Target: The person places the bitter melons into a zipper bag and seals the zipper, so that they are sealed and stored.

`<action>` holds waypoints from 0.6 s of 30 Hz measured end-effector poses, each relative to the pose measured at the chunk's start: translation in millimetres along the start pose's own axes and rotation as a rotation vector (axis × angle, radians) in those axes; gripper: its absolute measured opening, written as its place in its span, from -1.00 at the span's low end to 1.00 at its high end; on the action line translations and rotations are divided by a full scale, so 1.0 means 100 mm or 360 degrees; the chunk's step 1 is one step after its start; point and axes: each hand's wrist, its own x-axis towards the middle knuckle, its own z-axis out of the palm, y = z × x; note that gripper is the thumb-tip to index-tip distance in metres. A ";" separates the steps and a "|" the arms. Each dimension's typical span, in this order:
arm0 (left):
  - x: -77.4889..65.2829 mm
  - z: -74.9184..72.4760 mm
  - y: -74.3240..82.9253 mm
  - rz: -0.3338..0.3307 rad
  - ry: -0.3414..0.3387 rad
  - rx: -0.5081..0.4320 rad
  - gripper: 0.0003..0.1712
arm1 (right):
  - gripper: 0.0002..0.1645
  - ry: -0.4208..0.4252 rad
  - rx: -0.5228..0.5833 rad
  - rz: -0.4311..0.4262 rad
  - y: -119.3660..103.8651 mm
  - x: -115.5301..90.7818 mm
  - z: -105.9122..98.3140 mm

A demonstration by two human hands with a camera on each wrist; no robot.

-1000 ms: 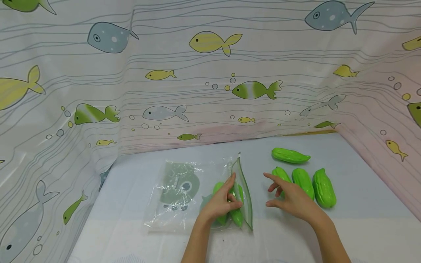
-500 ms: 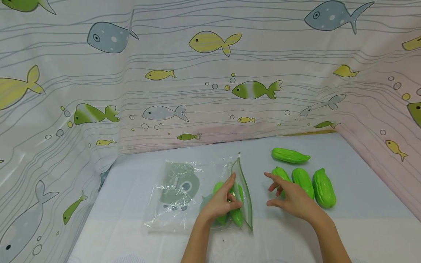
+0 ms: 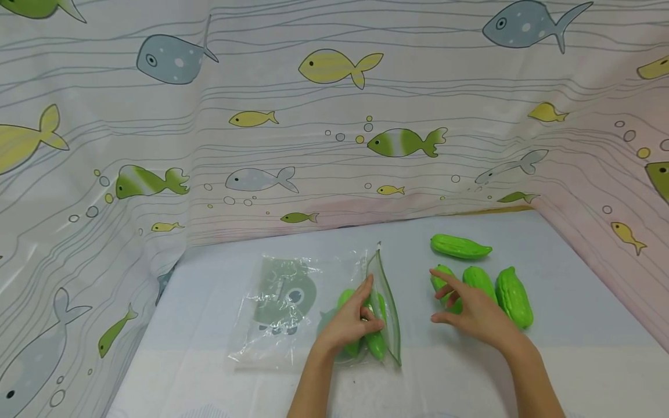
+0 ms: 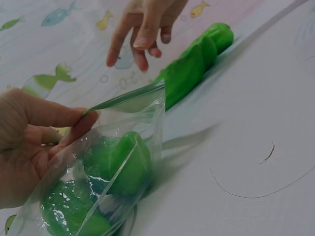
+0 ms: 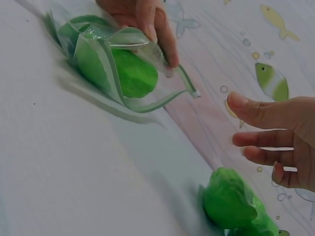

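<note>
My left hand (image 3: 342,328) pinches the open edge of a clear zip bag (image 3: 245,348), its thumb and index finger on the green rim (image 4: 133,97) in the left wrist view. Glossy green ridged vegetables, bitter melons by their look (image 3: 375,346), lie inside, partly covered by that hand. The bag's mouth gapes to the right. My right hand (image 3: 481,313) hovers with thumb and fingers spread and nothing between them. It overlaps the nearest loose bitter melon (image 3: 444,276) in the head view, and the right wrist view shows the fingers (image 5: 263,138) apart from the melons.
Beside and beyond the right hand lie more bitter melons: one upright in the row (image 3: 478,281), one at the right end (image 3: 514,297), one crosswise behind (image 3: 460,247). A fish-print curtain (image 3: 334,174) walls the white table (image 3: 209,290) at the back and sides.
My right hand has shifted a little to the right, over the nearest loose bitter melon. The left hand and the bag have stayed in place.
</note>
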 end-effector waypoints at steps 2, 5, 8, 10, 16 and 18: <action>0.00 0.00 0.00 0.0001 0.0000 -0.0001 0.11 | 0.02 0.0012 0.0002 -0.0005 0.02 0.00 -0.01; 0.01 0.00 -0.01 0.0006 0.0000 0.0000 0.12 | 0.04 0.0034 0.0010 -0.0029 0.05 0.00 -0.02; 0.01 0.00 -0.01 0.0011 0.0003 0.0006 0.12 | 0.04 0.0081 0.0001 -0.0085 0.08 0.00 -0.02; 0.01 0.00 -0.01 0.0010 0.0002 0.0010 0.11 | 0.03 0.0119 -0.0003 -0.0128 0.10 0.01 -0.02; 0.01 0.00 -0.02 -0.0008 0.0001 0.0009 0.11 | 0.01 0.0247 -0.0047 -0.0194 0.16 0.01 -0.03; 0.01 0.00 -0.02 -0.0009 -0.0003 0.0014 0.11 | 0.00 0.0270 -0.0060 -0.0193 0.18 0.01 -0.03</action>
